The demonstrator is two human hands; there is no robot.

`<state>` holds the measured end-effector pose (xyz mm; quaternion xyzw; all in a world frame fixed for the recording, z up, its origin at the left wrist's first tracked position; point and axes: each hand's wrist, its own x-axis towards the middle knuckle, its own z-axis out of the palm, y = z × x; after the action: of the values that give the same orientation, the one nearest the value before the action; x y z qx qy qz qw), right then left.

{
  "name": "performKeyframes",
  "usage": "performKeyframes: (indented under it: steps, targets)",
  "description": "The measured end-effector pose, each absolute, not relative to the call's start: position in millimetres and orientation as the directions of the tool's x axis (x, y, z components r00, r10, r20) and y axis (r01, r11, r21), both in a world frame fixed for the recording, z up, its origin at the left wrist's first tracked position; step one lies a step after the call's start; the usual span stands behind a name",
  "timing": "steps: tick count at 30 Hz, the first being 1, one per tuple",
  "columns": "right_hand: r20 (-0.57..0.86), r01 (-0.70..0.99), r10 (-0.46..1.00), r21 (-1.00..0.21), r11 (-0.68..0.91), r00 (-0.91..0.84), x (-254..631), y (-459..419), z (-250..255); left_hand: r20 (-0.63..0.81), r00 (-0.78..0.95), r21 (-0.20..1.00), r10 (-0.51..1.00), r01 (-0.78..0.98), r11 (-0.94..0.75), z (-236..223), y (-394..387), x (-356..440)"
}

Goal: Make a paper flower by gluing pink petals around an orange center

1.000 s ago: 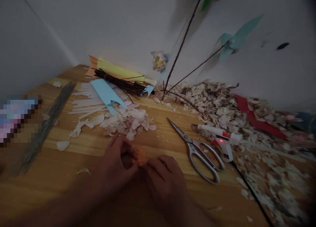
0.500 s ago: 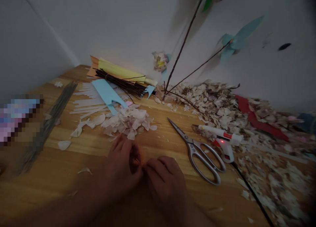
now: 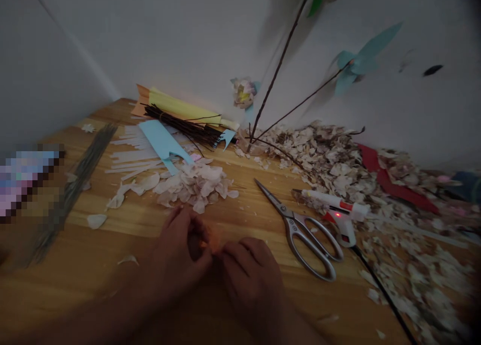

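Wooden tabletop (image 3: 112, 265) against white wall (image 3: 188, 34), dim light. Both hands, left (image 3: 180, 255) and right (image 3: 251, 280), pinch small orange piece (image 3: 212, 242) near front edge. Scissors (image 3: 300, 230) rightward.

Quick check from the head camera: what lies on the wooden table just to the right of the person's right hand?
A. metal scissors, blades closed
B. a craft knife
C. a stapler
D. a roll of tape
A: the scissors lie flat on the table beside the right hand, blades together, with the glue gun just beyond them.
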<state>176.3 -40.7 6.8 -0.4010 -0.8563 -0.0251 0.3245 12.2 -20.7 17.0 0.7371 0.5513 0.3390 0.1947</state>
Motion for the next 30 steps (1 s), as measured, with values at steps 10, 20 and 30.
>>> performKeyframes:
  steps: [10,20,30]
  targets:
    - [0.544,0.693,0.685,-0.239,0.680,-0.484,177,-41,9,0.419,0.441,0.544,0.794,0.578,-0.609,35,-26,5]
    - [0.576,0.692,0.674,-0.239,0.681,-0.463,177,-41,11,0.391,0.596,0.399,0.701,0.577,-0.713,32,-24,1]
    - [0.582,0.693,0.667,-0.230,0.684,-0.465,176,-41,12,0.458,0.622,0.191,0.635,0.629,-0.753,30,-22,3]
